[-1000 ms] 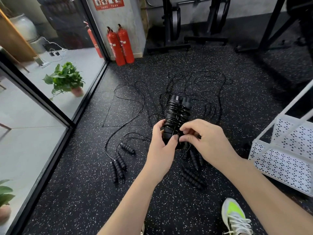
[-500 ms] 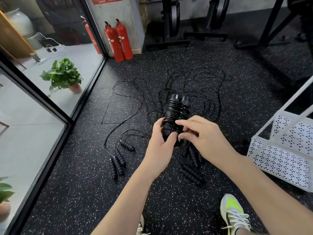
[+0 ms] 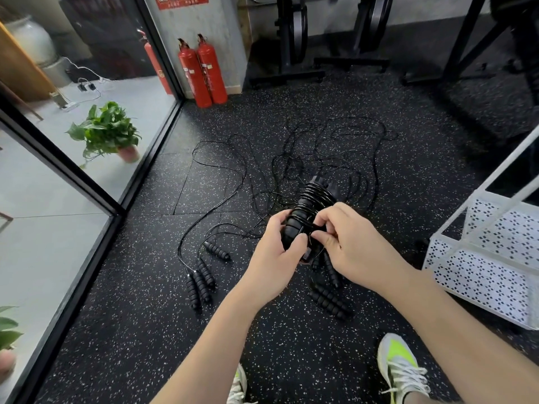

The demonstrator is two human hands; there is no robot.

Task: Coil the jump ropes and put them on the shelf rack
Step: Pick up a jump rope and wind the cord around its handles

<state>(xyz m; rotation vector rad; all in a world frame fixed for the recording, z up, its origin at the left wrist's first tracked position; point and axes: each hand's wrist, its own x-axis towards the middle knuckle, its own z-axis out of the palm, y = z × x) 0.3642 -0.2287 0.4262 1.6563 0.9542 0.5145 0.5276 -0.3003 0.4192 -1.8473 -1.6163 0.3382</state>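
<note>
Tilting rightward since a second ago, the wrapped jump rope bundle sits clasped in my left hand, while my right hand pinches the cord's tail against it; I judge the wrap nearly secured. Below and left of my grip, loose rope handles wait on the floor; right of it stands the white shelf rack, cut off at frame edge. My fingers hide the tuck itself.

This is a gym. The floor is black speckled rubber, weight machines stand at the back wall, and jump ropes lie on the floor. Two fire extinguishers stand by a glass wall.
</note>
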